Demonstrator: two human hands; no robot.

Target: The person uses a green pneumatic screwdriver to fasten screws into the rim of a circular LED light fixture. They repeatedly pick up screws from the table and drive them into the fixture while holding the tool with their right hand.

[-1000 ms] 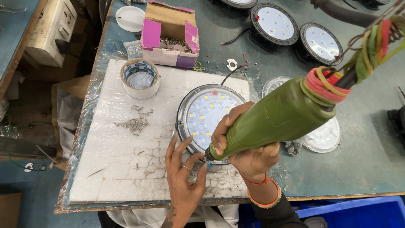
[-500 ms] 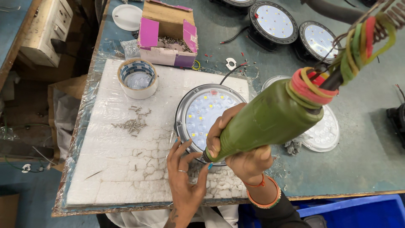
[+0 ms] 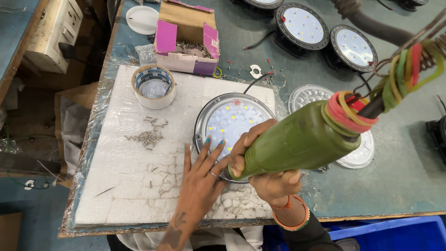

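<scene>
The right hand (image 3: 274,179) is wrapped tight around a green electric screwdriver (image 3: 299,139), fingers closed over its narrow front end, with the tool slanting down so its tip meets the near rim of a round LED light fixture (image 3: 232,125). The fixture lies face up just ahead of that grip, on a white foam pad (image 3: 139,186) covered in clear film. The tool's thick rear end rises up and away from the wrist, banded with red, yellow and green rubber bands (image 3: 344,111) where its cable leaves. The left hand (image 3: 202,179) lies flat and open beside the tool tip, fingers spread, fingertips resting on the fixture's near edge; it clasps nothing. Farther out from this hand, a small heap of loose screws (image 3: 148,135) sits on the foam, and beyond it a roll of tape (image 3: 153,86) stands on its side wall. Past the fixture, well away from both hands, an open pink cardboard box (image 3: 186,42) holds more screws. Beyond the tool's body, a clear lens plate (image 3: 357,153) lies partly hidden on the blue-green table (image 3: 399,186), and two more round lights (image 3: 302,25) (image 3: 355,46) sit at the far edge.
</scene>
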